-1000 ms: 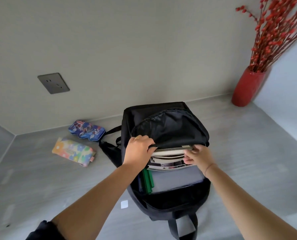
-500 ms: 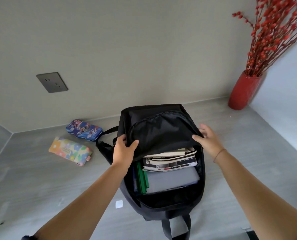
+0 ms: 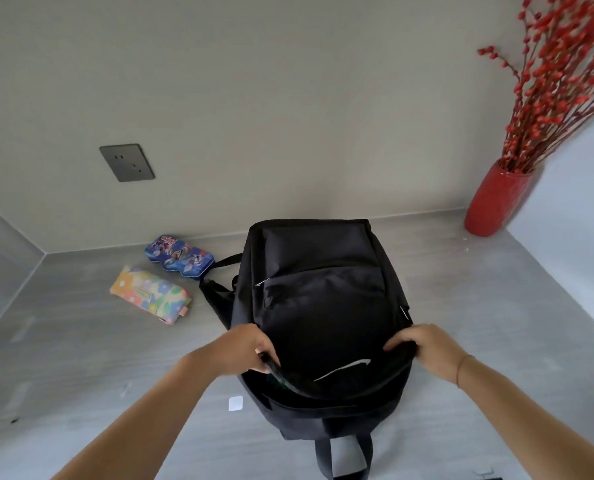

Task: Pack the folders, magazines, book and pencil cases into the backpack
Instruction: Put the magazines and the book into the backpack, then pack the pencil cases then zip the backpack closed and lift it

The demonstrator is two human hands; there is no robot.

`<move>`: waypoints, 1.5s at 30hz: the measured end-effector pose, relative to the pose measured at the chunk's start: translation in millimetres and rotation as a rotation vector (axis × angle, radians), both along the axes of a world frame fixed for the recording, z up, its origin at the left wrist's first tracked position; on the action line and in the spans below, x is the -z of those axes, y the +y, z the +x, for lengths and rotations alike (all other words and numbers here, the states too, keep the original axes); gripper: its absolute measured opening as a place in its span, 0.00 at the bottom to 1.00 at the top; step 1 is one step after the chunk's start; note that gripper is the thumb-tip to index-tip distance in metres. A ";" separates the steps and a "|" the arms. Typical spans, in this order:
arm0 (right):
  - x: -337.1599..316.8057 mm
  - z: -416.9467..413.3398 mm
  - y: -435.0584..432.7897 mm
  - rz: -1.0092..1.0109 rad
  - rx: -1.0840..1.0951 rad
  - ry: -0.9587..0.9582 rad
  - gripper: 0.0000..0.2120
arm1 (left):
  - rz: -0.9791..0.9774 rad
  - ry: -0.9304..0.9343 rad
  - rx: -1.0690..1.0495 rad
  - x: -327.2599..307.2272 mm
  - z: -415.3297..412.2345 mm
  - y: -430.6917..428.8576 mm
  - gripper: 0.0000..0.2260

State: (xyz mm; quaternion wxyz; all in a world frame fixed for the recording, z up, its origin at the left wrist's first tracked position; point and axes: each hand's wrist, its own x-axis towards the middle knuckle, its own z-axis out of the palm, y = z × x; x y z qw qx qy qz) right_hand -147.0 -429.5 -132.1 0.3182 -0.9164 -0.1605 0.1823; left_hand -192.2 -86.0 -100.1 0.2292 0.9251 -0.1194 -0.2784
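Backpack lies flat on the grey table, its long axis running straight away from the person, carry handle pointing back toward them. Left hand pinches the front flap's edge at one side, right hand clamps the same edge at the other, the flap stretched between them. A sliver of green shows in the gap just beside the left fingers. Beyond and outside the left hand, well apart, sit the floral pencil case and blue cartoon pencil case, both untouched, lying slantwise.
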 end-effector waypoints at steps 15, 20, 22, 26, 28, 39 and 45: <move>-74.4 30.2 210.7 0.171 -0.185 -0.057 0.19 | -0.669 -0.078 -0.758 0.5 -1.7 90.6 0.16; -23.4 34.6 351.4 0.280 -0.089 0.189 0.17 | -0.547 -0.151 -1.388 48.6 25.3 197.8 0.11; 0.6 39.2 393.6 0.330 0.075 0.383 0.14 | -0.399 -0.188 -1.390 61.1 32.4 235.2 0.14; 37.6 49.8 447.0 0.315 0.275 0.576 0.14 | -0.293 -0.261 -1.338 73.3 53.0 294.3 0.19; 48.4 51.4 461.2 0.329 0.371 0.640 0.12 | -0.238 -0.285 -1.288 80.1 64.8 316.7 0.18; 66.1 67.2 494.1 0.616 0.627 0.856 0.05 | -0.153 -0.126 -1.252 115.5 109.8 360.3 0.23; 42.8 62.7 488.7 0.739 0.439 0.930 0.07 | -0.099 -0.013 -1.235 116.7 96.3 345.1 0.25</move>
